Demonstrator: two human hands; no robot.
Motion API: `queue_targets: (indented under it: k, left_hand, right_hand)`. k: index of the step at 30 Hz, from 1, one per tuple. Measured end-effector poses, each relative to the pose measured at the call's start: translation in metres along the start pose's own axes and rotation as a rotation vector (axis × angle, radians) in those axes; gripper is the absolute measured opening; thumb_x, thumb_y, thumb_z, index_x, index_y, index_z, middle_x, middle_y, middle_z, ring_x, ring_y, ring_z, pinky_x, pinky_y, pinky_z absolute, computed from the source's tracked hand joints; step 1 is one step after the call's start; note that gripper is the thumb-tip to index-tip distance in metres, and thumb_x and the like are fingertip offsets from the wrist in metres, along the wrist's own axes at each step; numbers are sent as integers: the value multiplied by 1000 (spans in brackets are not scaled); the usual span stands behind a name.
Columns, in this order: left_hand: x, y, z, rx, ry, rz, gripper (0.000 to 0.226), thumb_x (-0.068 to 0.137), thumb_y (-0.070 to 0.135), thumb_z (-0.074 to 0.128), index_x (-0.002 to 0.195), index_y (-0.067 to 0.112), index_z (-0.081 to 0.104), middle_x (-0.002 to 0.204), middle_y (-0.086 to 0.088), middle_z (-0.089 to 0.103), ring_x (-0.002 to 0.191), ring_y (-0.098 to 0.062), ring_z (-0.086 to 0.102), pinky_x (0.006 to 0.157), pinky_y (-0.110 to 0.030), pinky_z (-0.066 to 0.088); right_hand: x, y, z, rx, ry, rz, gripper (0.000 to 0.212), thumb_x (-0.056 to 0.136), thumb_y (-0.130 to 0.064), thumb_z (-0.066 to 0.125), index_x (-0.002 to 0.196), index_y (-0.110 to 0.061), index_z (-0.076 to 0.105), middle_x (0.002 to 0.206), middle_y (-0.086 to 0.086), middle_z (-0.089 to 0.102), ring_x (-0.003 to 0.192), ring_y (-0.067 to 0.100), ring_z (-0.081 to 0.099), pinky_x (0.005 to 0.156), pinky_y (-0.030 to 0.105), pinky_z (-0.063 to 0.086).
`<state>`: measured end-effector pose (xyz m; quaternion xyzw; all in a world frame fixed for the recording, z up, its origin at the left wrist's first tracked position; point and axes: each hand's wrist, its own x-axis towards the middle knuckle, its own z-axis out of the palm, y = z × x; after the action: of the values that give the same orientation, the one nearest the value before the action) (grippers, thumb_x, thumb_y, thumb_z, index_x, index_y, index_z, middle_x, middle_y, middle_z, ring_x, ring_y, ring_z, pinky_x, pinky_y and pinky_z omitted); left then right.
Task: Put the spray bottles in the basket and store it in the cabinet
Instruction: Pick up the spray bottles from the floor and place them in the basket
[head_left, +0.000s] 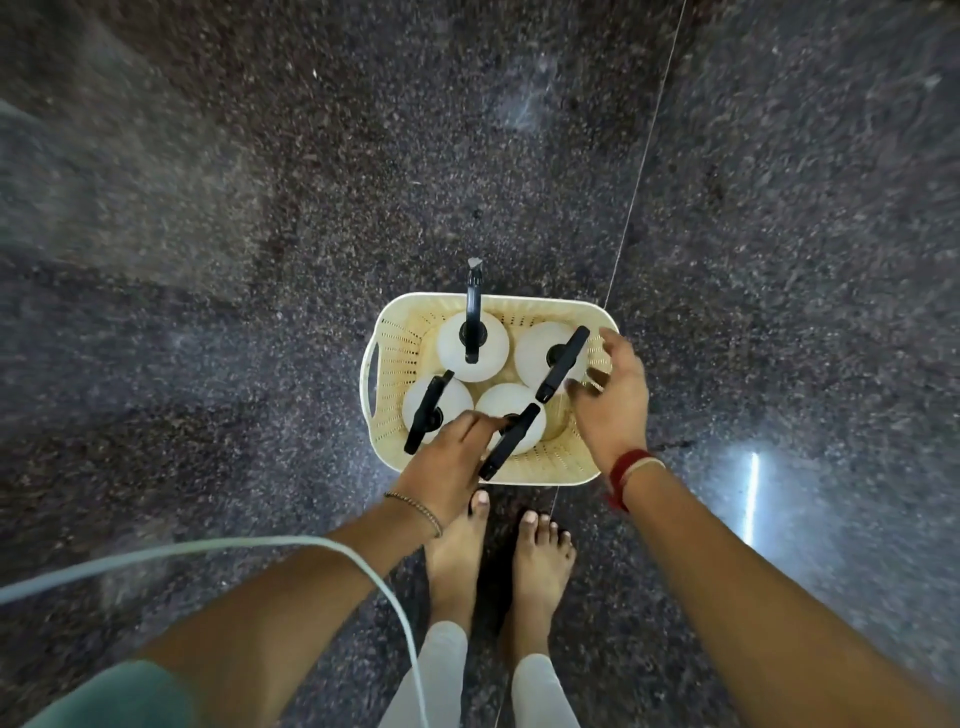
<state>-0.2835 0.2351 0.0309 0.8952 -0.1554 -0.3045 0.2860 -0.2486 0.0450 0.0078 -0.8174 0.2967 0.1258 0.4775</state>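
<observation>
Overhead, the cream perforated plastic basket (395, 358) stood on the dark speckled stone floor (208, 260), holding four white spray bottles with black triggers (471, 347). Left hand (447, 457) at seven o'clock, fingers loosely spread; right hand (613, 400) at three o'clock, fingers spread wide, empty.

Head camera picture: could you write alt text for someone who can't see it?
Looking straight down, a cream basket on a dark speckled floor holds four white spray bottles with black triggers. The left hand and right hand reach over its near and right rim, above the person's bare feet.
</observation>
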Motion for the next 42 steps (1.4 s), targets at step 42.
queue_targets:
  k: [42]
  left_hand:
    - [75,-6,-71,319,254,-242,61,88,53,41,135,16,34,123,-13,52,111,-34,51,84,-47,47]
  right_hand:
    - [-14,-35,-11,-51,-54,219,72,76,-70,52,132,-25,41,91,-5,64,86,22,65,72,35,52]
